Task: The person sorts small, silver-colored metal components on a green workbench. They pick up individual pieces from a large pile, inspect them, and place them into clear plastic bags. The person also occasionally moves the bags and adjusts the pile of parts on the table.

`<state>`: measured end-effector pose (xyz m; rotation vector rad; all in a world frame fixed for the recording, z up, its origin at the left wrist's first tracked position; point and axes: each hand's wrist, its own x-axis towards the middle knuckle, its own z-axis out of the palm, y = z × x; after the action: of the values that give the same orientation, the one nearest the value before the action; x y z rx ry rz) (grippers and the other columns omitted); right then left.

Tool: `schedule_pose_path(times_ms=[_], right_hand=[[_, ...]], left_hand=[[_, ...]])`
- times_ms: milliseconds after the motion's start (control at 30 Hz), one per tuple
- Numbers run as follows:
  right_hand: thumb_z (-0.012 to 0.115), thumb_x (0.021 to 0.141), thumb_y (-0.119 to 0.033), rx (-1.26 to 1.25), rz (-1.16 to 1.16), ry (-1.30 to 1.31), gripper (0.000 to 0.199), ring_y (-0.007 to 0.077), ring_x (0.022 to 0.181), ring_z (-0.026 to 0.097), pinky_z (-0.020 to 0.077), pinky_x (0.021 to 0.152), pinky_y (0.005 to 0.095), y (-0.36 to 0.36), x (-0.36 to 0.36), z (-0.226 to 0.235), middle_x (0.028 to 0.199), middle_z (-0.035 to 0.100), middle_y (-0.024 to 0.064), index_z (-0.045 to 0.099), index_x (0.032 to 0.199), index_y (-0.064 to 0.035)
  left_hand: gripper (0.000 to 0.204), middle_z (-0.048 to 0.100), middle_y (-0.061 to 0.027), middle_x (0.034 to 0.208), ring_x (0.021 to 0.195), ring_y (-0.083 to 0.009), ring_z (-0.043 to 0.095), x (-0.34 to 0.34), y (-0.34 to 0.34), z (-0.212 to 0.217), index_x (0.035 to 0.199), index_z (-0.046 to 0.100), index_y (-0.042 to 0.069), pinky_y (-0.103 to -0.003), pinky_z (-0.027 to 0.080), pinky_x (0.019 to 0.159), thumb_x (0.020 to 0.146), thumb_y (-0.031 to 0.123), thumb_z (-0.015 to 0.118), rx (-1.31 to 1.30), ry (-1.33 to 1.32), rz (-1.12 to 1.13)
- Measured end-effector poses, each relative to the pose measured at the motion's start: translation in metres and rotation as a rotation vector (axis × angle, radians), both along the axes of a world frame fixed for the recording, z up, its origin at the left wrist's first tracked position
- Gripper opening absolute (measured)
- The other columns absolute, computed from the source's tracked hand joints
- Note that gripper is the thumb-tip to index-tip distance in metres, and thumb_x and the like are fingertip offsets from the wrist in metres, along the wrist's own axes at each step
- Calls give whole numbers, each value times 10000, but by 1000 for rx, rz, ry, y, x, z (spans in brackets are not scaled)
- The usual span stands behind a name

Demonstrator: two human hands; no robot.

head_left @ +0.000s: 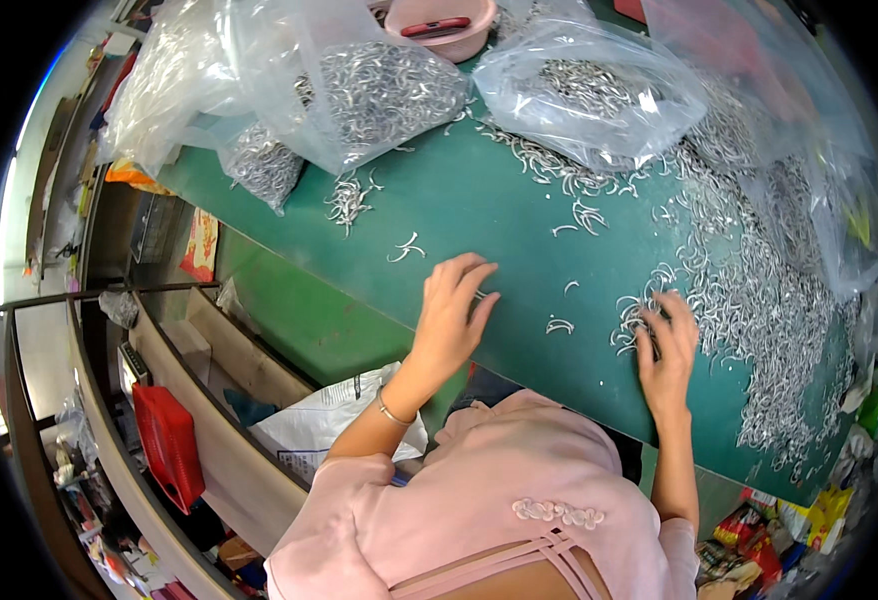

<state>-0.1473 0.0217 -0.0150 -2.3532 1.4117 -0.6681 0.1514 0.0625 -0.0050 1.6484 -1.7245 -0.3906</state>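
My left hand (454, 305) hovers over the green tabletop (409, 310) near its front edge. Its fingers curl inward, and a bit of silver metal shows between thumb and fingers. My right hand (671, 350) reaches down at the left fringe of a wide spread of small curved silver metal pieces (749, 300). Thumb and fingers there are apart, their tips by a loose cluster of the pieces (627, 325). Between the hands lie a few stray curved pieces (559, 327). A few more (407, 248) rest beyond my left hand, with a small pile (349, 200) farther back.
Clear plastic bags of the same pieces stand along the far side, one at left (389, 100) and one in the middle (589, 90). Behind them sits a pink basin (459, 40) with a red object (435, 28) on it. Shelving with a red basket (167, 445) is at left.
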Motion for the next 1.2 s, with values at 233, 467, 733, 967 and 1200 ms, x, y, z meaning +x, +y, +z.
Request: schedule_pose_path(times_ms=[233,467,733,967,1200], right_hand=[[681,837,-69,-68,-325,134,306,340,1211,490,361,1015,451,-1,-27,-1,1292,542,142,626,1135,-28],[684,823,-62,-6,-92,112,341,355,1257,469,343,1048,456,13,4,7,1306,543,136,626,1158,-38],[669,814,-11,-26,-176,-141,211,299,1074,551,398,937,401,5,3,16,1120,614,106,664,1024,-28],[678,818,-44,109,-33,-241,271,303,1094,545,405,926,413,-1,44,16,1156,602,103,647,1087,-36],[677,837,-130,77,216,108,467,335,1374,361,301,1098,518,-9,66,6,1412,468,110,558,1284,-62]], left_hand=[[367,542,-108,1079,1004,-301,523,-54,-3,-1,1097,595,50,-398,398,832,765,75,751,152,6,-233],[244,535,-89,980,937,-282,522,-60,-1,-18,1000,594,46,-387,379,771,788,51,715,93,9,-192],[192,568,-96,953,888,-278,554,-62,-4,-11,963,608,37,-375,415,770,798,10,700,75,-2,-137],[156,585,-130,863,805,-332,564,-48,7,-11,970,593,16,-398,446,736,826,-20,644,202,321,76],[124,599,-141,830,783,-339,579,-50,1,-7,948,607,-1,-419,465,722,831,-32,630,65,119,-47]])
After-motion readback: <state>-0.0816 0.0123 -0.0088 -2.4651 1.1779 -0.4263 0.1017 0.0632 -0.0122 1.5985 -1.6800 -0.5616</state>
